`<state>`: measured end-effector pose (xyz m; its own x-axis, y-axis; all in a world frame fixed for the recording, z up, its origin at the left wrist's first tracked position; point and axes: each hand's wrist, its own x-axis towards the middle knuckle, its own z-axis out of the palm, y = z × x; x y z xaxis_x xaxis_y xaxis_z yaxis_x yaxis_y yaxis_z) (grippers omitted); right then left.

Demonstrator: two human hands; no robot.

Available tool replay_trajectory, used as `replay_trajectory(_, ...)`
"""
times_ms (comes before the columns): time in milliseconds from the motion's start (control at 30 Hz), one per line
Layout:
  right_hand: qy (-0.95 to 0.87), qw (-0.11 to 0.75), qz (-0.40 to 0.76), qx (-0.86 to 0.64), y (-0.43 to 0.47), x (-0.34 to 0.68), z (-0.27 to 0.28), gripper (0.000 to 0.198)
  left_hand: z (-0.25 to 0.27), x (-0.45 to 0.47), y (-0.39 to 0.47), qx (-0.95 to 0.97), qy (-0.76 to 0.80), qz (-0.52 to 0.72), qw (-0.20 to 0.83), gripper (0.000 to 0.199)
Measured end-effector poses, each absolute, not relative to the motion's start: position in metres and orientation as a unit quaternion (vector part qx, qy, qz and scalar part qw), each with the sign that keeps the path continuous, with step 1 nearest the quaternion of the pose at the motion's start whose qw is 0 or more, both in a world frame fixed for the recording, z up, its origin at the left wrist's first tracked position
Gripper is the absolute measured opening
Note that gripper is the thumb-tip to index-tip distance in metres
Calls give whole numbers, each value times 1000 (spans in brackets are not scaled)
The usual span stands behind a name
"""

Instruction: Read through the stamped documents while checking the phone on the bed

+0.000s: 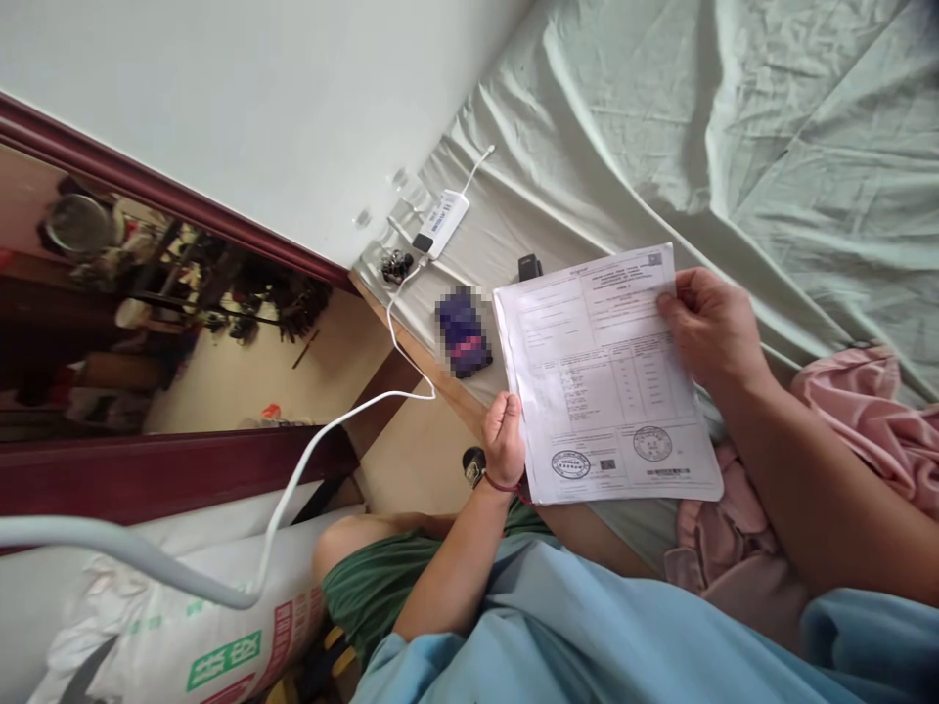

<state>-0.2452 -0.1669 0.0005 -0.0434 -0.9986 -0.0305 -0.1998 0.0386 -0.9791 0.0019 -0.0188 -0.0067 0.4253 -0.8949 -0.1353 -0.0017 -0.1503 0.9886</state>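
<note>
A left hand (504, 438) pinches the lower corner and a right hand (710, 323) grips the upper edge of a white printed, stamped paper form (605, 376), held above the pale green bedsheet (660, 147); a blurred dark blue box (464, 332) and white adapter (441, 223) lie near the bed's edge.

Light blue sleeves (558, 626); green shorts (374, 587); dark red wristband (503, 484)

Bed (660, 117) under a creased pale green sheet, running far to right. On it near the left edge: white adapter (444, 221) with white cable (396, 332), small black box (529, 266), blurred dark blue object (463, 331), cluster of dark metal bits (396, 265). Pink cloth (858, 411) bunched at near right.
</note>
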Motion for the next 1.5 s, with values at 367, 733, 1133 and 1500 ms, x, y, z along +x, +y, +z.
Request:
replay_trajectory(367,584,418,-464,-518,-160,-238,7,12,-12,2,-15,656,-346,-393,543,47)
replay_trajectory(733,591,433,-451,-509,-158,-235,12,10,-11,3,-14,658,-355,-384,542,47)
replay_trajectory(1133,589,419,-422,-547,-157,-234,11,15,-10,3,-14,671,-395,-369,507,45)
replay_trajectory(1500,611,289,-356,-646,-162,-240,4,64,-11,5,-9,686,-420,-335,490,49)
